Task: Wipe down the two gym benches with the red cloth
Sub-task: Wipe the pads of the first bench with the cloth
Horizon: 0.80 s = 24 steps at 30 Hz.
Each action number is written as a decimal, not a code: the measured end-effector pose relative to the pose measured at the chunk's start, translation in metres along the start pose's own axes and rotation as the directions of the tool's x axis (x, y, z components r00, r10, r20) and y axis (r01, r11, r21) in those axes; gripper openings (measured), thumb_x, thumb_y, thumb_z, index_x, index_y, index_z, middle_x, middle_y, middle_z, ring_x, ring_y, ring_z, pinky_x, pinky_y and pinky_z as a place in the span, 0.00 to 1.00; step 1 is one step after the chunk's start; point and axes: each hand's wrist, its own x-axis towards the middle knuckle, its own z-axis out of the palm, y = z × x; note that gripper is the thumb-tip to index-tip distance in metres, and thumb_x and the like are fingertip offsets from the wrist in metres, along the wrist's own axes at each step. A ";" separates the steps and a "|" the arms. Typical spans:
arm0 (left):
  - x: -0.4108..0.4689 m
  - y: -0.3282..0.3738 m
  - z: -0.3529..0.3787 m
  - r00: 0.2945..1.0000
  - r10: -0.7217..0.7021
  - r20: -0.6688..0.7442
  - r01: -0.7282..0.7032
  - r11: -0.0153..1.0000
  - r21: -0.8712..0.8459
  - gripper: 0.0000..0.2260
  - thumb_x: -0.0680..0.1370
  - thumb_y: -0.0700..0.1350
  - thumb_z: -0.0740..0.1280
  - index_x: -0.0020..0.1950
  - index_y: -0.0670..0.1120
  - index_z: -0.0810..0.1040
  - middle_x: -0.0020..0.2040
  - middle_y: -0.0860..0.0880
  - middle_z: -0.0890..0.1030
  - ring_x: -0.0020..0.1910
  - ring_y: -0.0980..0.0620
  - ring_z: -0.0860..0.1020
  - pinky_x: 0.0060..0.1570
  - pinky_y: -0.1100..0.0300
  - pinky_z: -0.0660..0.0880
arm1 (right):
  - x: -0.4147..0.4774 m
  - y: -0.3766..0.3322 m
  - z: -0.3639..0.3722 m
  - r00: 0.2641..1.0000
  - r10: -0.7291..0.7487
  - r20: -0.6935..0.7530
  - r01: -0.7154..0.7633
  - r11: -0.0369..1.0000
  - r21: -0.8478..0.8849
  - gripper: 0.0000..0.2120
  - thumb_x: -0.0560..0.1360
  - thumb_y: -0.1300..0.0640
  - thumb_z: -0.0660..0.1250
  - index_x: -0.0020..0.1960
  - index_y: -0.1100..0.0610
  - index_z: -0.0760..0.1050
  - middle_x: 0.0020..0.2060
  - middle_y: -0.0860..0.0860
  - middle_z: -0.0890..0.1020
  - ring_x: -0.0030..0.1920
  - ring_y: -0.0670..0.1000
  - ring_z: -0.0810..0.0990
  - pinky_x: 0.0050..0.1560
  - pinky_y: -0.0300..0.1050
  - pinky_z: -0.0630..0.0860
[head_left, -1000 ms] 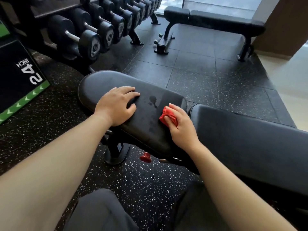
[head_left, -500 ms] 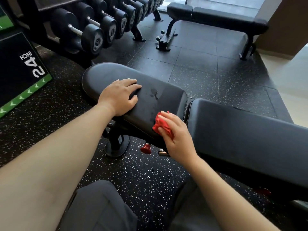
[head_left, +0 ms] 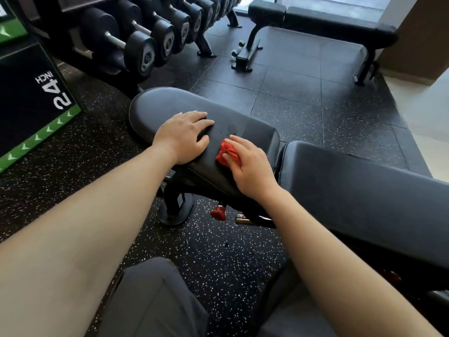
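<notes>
Mid-wipe on the near bench's seat pad [head_left: 257,132]: the right hand [head_left: 250,166] pinches the bunched red cloth [head_left: 224,153] against it, and the left hand [head_left: 184,139] rests spread at its 9 o'clock. The next move likely calls for sweeping to the damp spot [head_left: 232,128] at 12 o'clock.

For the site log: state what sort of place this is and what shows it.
Most likely a gym's free-weights area. A rack of black round-headed dumbbells with steel handles stands near a black padded flat bench, and a black-and-green jump box marked 24 inch sits on speckled rubber flooring.
</notes>
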 end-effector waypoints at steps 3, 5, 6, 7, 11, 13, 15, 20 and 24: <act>0.003 -0.005 -0.004 0.999 0.008 0.050 -0.007 1.000 -0.021 0.20 0.79 0.50 0.59 0.71 0.52 0.68 0.74 0.52 0.64 0.73 0.51 0.60 0.72 0.54 0.56 | -0.026 -0.001 0.001 0.998 -0.045 -0.054 0.043 0.999 -0.027 0.20 0.76 0.51 0.61 0.64 0.58 0.74 0.64 0.55 0.76 0.65 0.57 0.73 0.64 0.58 0.68; 0.005 -0.009 -0.008 0.998 -0.006 0.063 0.013 0.995 -0.103 0.18 0.79 0.49 0.59 0.69 0.54 0.71 0.73 0.53 0.66 0.72 0.52 0.63 0.70 0.55 0.60 | -0.046 -0.002 0.001 0.995 -0.076 -0.063 0.075 0.997 -0.024 0.21 0.76 0.48 0.59 0.65 0.57 0.74 0.65 0.53 0.75 0.66 0.56 0.71 0.65 0.56 0.67; 0.007 -0.011 -0.009 0.998 -0.008 0.055 0.016 0.990 -0.138 0.17 0.79 0.48 0.60 0.68 0.54 0.73 0.72 0.54 0.67 0.71 0.53 0.64 0.69 0.55 0.62 | -0.050 -0.002 0.001 0.995 -0.080 -0.054 0.079 0.997 -0.022 0.21 0.76 0.47 0.58 0.65 0.56 0.73 0.65 0.53 0.74 0.67 0.55 0.71 0.65 0.56 0.67; 0.007 -0.011 -0.008 0.999 -0.008 0.040 0.014 0.988 -0.151 0.17 0.79 0.47 0.60 0.67 0.54 0.74 0.71 0.54 0.68 0.71 0.53 0.65 0.68 0.55 0.64 | -0.048 0.000 0.001 0.996 -0.075 -0.037 0.075 0.997 -0.021 0.22 0.76 0.47 0.57 0.65 0.56 0.73 0.66 0.52 0.74 0.67 0.55 0.71 0.66 0.55 0.67; 0.004 -0.008 -0.002 0.999 -0.003 -0.054 -0.004 0.991 -0.131 0.16 0.78 0.47 0.60 0.65 0.53 0.76 0.70 0.53 0.71 0.69 0.50 0.68 0.66 0.53 0.67 | -0.015 0.007 -0.001 0.999 -0.028 0.025 0.028 1.000 0.006 0.22 0.76 0.48 0.58 0.66 0.58 0.73 0.66 0.55 0.74 0.66 0.57 0.71 0.65 0.57 0.67; 0.003 -0.008 0.000 0.997 -0.011 -0.074 0.001 0.993 -0.122 0.16 0.78 0.47 0.60 0.65 0.53 0.76 0.69 0.52 0.71 0.68 0.50 0.68 0.66 0.54 0.67 | 0.006 0.013 -0.001 0.999 -0.006 0.033 0.005 1.000 0.017 0.22 0.75 0.50 0.60 0.66 0.59 0.73 0.66 0.57 0.74 0.66 0.57 0.71 0.67 0.56 0.66; 0.002 -0.007 0.000 0.996 -0.023 -0.082 0.013 0.993 -0.118 0.16 0.78 0.47 0.60 0.65 0.53 0.76 0.70 0.53 0.71 0.69 0.51 0.68 0.67 0.55 0.65 | 0.028 0.020 -0.001 1.000 0.017 0.022 -0.018 1.000 0.011 0.20 0.76 0.52 0.62 0.65 0.60 0.73 0.66 0.58 0.74 0.66 0.57 0.71 0.68 0.53 0.65; 0.004 -0.007 -0.001 0.995 -0.058 -0.083 0.045 0.988 -0.151 0.16 0.78 0.48 0.60 0.64 0.56 0.76 0.69 0.57 0.71 0.70 0.56 0.66 0.65 0.59 0.64 | 0.080 0.039 0.001 0.998 0.068 0.010 -0.068 0.998 -0.008 0.17 0.78 0.54 0.62 0.64 0.58 0.74 0.65 0.55 0.75 0.66 0.56 0.71 0.68 0.51 0.64; 0.004 -0.007 -0.001 0.994 -0.075 -0.083 0.060 0.984 -0.168 0.16 0.77 0.48 0.60 0.64 0.57 0.76 0.69 0.57 0.71 0.69 0.56 0.66 0.65 0.60 0.64 | 0.108 0.047 -0.001 0.996 0.084 0.023 -0.083 0.996 -0.031 0.13 0.78 0.53 0.61 0.59 0.57 0.75 0.59 0.53 0.78 0.60 0.59 0.74 0.61 0.56 0.69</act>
